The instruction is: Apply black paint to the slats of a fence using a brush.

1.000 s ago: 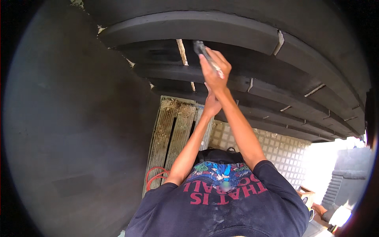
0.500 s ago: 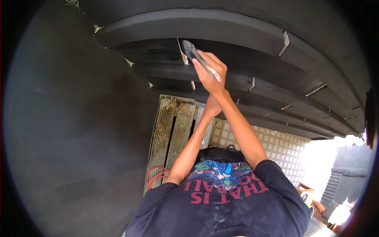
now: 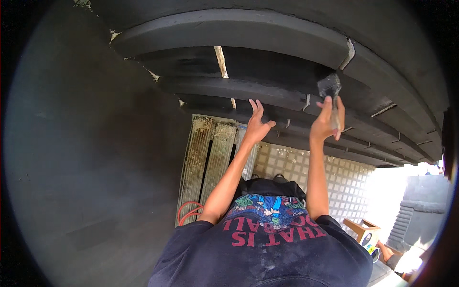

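My right hand (image 3: pixel 327 122) is closed around the pale handle of a small flat-bladed hand tool (image 3: pixel 329 86), trowel-like, its grey head pointing up and somewhat smeared by motion. The tool is in front of the dark, stepped wall mouldings (image 3: pixel 272 62); whether it touches them I cannot tell. My left hand (image 3: pixel 258 123) is open and empty, fingers apart, close to the lower moulding. Above it to the left, a light vertical gap (image 3: pixel 221 61) shows between two dark panels, with a shorter pale gap (image 3: pixel 233 103) below.
Weathered ridged planks (image 3: pixel 210 158) lie below the left side of the mouldings, with a red cable (image 3: pixel 186 210) over them. A plain dark wall (image 3: pixel 95 143) rises at left. Patterned tiles (image 3: pixel 306 167) cover the floor. At lower right are a wooden box (image 3: pixel 367 234) and part of another person (image 3: pixel 384 249).
My right hand has moved right and down with the tool, away from the light gap. My left hand, formerly partly hidden behind the right wrist, now shows with fingers spread.
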A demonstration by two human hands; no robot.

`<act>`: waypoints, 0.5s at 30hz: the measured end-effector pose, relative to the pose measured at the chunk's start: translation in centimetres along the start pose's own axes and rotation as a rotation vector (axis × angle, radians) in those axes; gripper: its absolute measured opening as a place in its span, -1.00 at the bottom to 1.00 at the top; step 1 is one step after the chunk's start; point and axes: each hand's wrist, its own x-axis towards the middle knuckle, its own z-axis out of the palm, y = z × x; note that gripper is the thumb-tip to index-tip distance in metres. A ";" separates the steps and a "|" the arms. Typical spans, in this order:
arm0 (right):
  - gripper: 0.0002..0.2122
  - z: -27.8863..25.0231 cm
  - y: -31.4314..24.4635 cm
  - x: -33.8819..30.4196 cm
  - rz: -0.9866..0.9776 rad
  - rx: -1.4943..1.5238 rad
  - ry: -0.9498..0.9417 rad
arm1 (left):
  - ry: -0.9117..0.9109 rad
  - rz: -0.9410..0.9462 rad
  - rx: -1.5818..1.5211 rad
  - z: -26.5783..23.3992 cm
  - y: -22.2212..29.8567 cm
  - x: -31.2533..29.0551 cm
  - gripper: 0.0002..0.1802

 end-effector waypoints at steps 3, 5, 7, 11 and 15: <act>-0.77 3.3 -3.1 -3.6 -0.078 0.100 -0.291 | -0.012 0.009 -0.083 0.3 0.0 -0.1 0.18; -0.77 8.0 -5.1 -5.6 -0.261 0.175 -0.450 | -0.091 0.014 0.037 0.2 -2.8 0.7 -0.02; -0.76 12.4 -6.7 -6.6 -0.266 0.325 -0.494 | -0.254 -0.042 -0.164 -0.5 -2.0 0.8 -0.14; -0.76 12.4 -3.1 -4.7 -0.220 0.247 -0.476 | -0.061 0.100 -0.073 0.3 -1.0 0.1 -0.03; -0.78 6.1 0.9 -2.5 -0.202 0.100 -0.370 | -0.036 -0.039 0.056 -0.1 1.4 -0.6 0.22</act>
